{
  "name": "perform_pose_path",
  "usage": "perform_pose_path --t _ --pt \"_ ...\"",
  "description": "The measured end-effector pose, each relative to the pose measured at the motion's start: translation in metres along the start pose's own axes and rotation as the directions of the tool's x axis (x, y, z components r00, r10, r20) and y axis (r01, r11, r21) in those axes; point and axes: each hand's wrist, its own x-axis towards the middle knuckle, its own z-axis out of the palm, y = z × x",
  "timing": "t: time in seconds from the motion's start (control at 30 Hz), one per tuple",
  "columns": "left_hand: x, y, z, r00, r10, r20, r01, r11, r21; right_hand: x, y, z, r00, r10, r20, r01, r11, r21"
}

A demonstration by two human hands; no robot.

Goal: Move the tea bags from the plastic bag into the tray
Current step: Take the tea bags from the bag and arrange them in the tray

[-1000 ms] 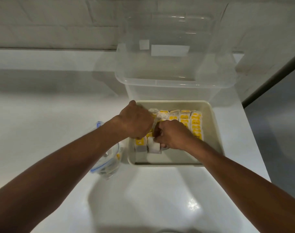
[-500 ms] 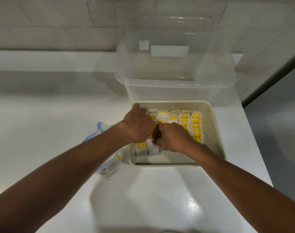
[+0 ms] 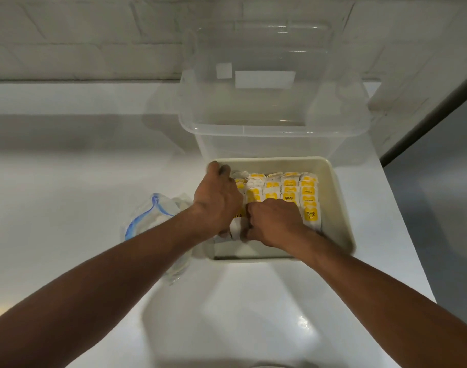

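Hands (image 3: 217, 205) (image 3: 276, 221) now lower, both tight around white, yellow-labelled tea bags (image 3: 289, 188) in tray (image 3: 337, 208).

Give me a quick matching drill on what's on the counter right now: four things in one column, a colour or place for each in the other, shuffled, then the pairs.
Things
1. tray
2. plastic bag
3. clear bin
4. tea bags

Descriptions
A. see-through, behind the tray
B. yellow labels, packed in rows
C. cream, holds the rows
D. blue zip strip, left of the tray

Pairs: 1-C, 2-D, 3-A, 4-B
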Motion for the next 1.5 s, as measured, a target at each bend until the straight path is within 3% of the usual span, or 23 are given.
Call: perform_pose_path --t 0.17,0.27,0.43,0.57,0.77,0.93,1.1,1.23,1.37,1.5 --pt "-0.004 -0.009 0.001 1.0 0.014 -0.021 -0.015 0.999 -0.051 -0.002 -0.001 -0.002 0.997 0.055 0.05 -0.058 0.996 0.064" --pt "-0.016 -0.015 -0.002 0.987 0.012 -0.158 -0.044 0.979 -0.201 -0.005 0.0 -0.01 0.995 0.084 0.05 -0.09 0.986 0.141" --pt "-0.037 -0.02 0.007 0.938 -0.109 -0.328 -0.083 0.849 -0.521 -0.012 -0.004 -0.018 0.997 0.078 -0.022 -0.07 0.967 0.246" --pt "-0.052 -0.02 0.03 0.875 -0.219 -0.431 -0.132 0.749 -0.65 -0.016 -0.012 -0.022 0.994 0.105 -0.019 -0.094 0.946 0.311" --pt "-0.081 -0.041 0.061 0.852 -0.356 -0.384 -0.191 0.471 -0.861 -0.027 -0.04 -0.039 0.989 0.118 -0.093 -0.065 0.893 0.445" --pt "-0.095 -0.072 0.099 0.878 -0.422 -0.229 -0.061 0.374 -0.925 -0.028 -0.08 -0.052 0.983 0.064 -0.173 0.032 0.866 0.498" --pt "-0.103 -0.078 0.155 0.947 -0.319 -0.044 0.079 0.362 -0.929 -0.022 -0.13 -0.034 0.978 -0.039 -0.206 0.126 0.893 0.431" --pt "-0.113 -0.074 0.174 0.98 -0.197 0.012 0.092 0.402 -0.911 -0.011 -0.164 -0.006 0.987 -0.049 -0.152 0.105 0.916 0.387" --pt "-0.12 -0.068 0.176 0.99 -0.137 -0.035 0.035 0.474 -0.88 -0.005 -0.174 0.022 0.994 0.061 -0.088 -0.037 0.967 0.253" --pt "-0.119 -0.067 0.177 0.993 -0.075 -0.091 -0.034 0.563 -0.826 -0.007 -0.178 0.03 0.985 0.146 -0.094 -0.108 0.94 0.322"
